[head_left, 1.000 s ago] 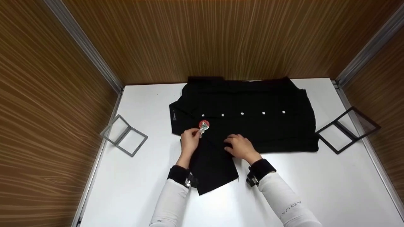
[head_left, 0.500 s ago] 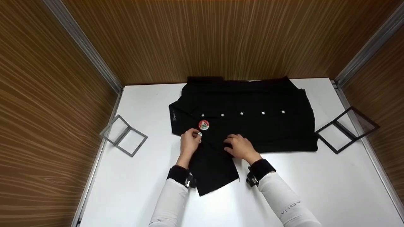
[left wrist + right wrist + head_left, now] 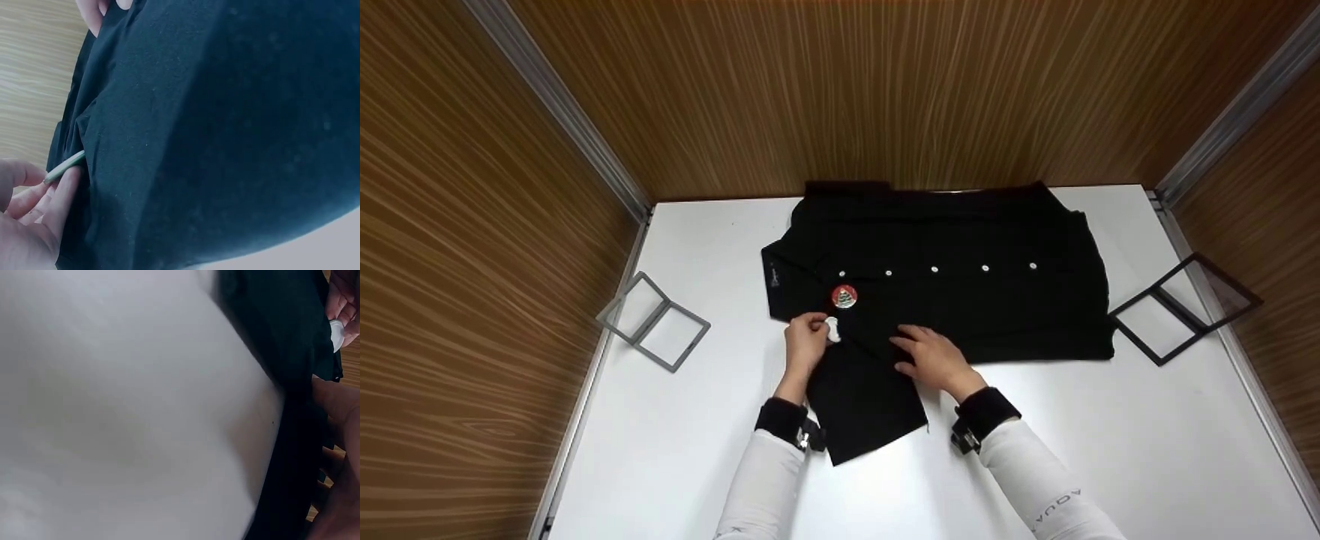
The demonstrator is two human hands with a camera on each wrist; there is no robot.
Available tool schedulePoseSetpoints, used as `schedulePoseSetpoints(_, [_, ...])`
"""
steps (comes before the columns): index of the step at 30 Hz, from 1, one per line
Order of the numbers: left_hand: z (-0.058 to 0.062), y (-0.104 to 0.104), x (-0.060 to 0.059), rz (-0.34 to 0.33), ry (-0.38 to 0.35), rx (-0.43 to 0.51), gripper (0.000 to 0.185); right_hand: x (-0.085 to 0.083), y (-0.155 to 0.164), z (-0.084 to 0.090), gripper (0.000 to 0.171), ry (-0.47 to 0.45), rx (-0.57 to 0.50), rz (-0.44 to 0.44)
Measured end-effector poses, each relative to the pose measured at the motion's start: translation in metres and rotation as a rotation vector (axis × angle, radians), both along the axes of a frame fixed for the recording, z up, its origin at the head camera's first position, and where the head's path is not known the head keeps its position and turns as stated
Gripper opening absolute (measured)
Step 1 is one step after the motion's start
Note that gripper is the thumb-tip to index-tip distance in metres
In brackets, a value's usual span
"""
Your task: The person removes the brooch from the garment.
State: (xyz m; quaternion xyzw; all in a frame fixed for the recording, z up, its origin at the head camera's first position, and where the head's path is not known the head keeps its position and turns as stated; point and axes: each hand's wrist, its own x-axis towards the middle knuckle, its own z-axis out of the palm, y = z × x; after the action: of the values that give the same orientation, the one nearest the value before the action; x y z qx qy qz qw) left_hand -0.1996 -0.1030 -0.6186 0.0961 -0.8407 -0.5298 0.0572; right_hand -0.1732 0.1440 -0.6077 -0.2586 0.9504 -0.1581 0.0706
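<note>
- The left hand (image 3: pixel 805 346) pinched a small white disc (image 3: pixel 832 330) between thumb and fingertips, at the near-left edge of the black shirt (image 3: pixel 960 255).
- The left wrist view showed the disc (image 3: pixel 64 167) edge-on as a thin pale sliver against the fingers (image 3: pixel 34 202), tight against the shirt's cloth (image 3: pixel 225 129); the head view showed only a white spot there.
- The right hand (image 3: pixel 936 358) lay with fingers spread and fairly straight, pressing on the shirt near its sleeve, just right of the left hand.
- The right wrist view showed mostly the white table (image 3: pixel 112 410), with the shirt's dark edge (image 3: pixel 270 332) and the disc (image 3: pixel 336 334) in the left hand's fingers (image 3: pixel 343 304) at the far corner.
- One round red badge (image 3: pixel 844 296) sat on the shirt just beyond the disc.
- Five white buttons (image 3: pixel 934 269) ran in a row across the shirt.
- Two hinged frames lay on the table: a grey frame (image 3: pixel 654 322) well left of the shirt, a black frame (image 3: pixel 1185 307) just right of it.
</note>
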Motion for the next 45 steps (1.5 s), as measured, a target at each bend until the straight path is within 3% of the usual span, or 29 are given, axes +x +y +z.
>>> schedulePoseSetpoints(10, [-0.004,0.002,0.003,0.056,-0.056,0.19,0.019,0.005,0.004,-0.005,0.048,0.028,-0.002,0.023])
schedulePoseSetpoints(19, [-0.01,0.003,0.009,0.109,-0.125,0.49,0.024,0.004,-0.006,0.004,0.045,0.013,0.003,-0.015])
schedulePoseSetpoints(26, [-0.013,0.003,0.009,0.128,-0.138,0.5,0.025,-0.008,-0.037,0.014,0.041,0.036,-0.071,0.024])
schedulePoseSetpoints(33, [-0.016,0.001,0.009,0.139,-0.163,0.529,0.023,-0.02,-0.072,0.009,0.042,0.014,-0.125,0.022])
schedulePoseSetpoints(38, [-0.016,0.0,0.009,0.144,-0.17,0.519,0.023,-0.02,-0.085,0.003,0.044,0.007,-0.102,0.006])
schedulePoseSetpoints(45, [-0.014,0.001,0.008,0.139,-0.168,0.534,0.024,-0.015,-0.09,-0.004,0.043,0.067,-0.088,0.008])
